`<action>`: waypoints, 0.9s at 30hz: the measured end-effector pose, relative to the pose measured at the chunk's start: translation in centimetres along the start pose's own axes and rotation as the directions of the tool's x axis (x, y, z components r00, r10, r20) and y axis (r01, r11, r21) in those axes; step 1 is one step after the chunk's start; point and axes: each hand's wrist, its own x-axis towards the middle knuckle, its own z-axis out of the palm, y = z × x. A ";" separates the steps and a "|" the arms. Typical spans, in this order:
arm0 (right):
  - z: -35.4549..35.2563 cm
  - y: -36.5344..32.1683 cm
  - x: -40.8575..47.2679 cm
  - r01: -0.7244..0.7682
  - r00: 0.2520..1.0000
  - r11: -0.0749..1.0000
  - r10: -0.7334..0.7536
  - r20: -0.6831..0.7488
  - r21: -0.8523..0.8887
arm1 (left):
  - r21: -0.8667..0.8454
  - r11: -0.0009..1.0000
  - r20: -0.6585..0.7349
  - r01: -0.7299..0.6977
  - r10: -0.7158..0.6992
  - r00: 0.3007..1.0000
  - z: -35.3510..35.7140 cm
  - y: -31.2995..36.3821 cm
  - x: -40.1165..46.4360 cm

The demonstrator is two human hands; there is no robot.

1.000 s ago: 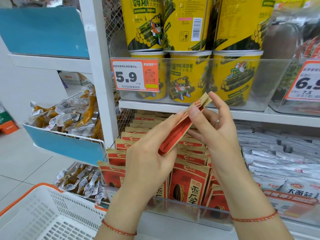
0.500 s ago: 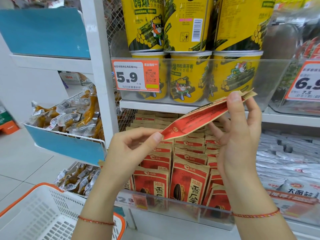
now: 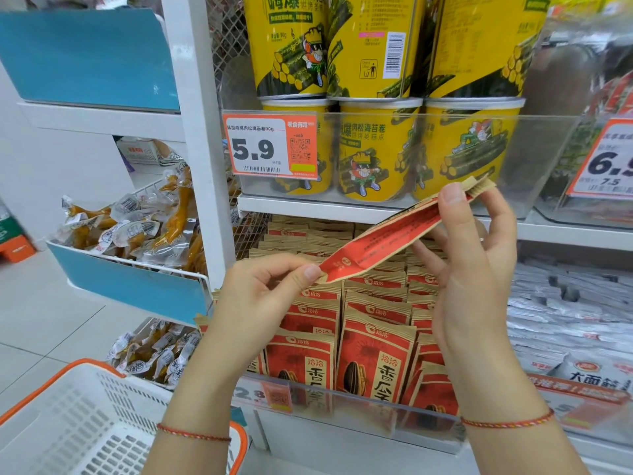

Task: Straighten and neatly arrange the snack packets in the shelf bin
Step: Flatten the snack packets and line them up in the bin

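A red and brown sunflower seed packet is held edge-on above the shelf bin, slanting up to the right. My left hand pinches its lower left corner. My right hand pinches its upper right end between thumb and fingers. Below, several more packets of the same kind stand in rows inside the clear plastic bin; the front ones lean a little.
Yellow seaweed-roll cans fill the shelf above, behind a 5.9 price tag. White packets lie in the bin to the right. A blue-fronted wire rack of vacuum-packed snacks hangs left. A white and orange basket sits at lower left.
The packet has been turned from steep to a flatter slant and stretched out. My right hand moved up and right; my left hand slid down to the lower corner.
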 end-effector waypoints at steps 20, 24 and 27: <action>-1.7 -3.2 0.8 0.122 0.927 0.910 0.038 0.373 -0.396 | -0.151 0.981 0.296 0.124 -0.075 0.952 3.4 1.9 -0.7; -2.7 -3.0 1.6 0.059 0.894 0.866 0.176 0.412 -0.496 | -0.002 0.985 0.343 0.173 -0.161 0.926 2.7 1.3 -0.5; -3.1 -2.7 1.7 0.092 0.865 0.788 0.239 0.441 -0.608 | 0.145 0.968 0.387 0.204 -0.245 0.889 2.4 0.8 -0.3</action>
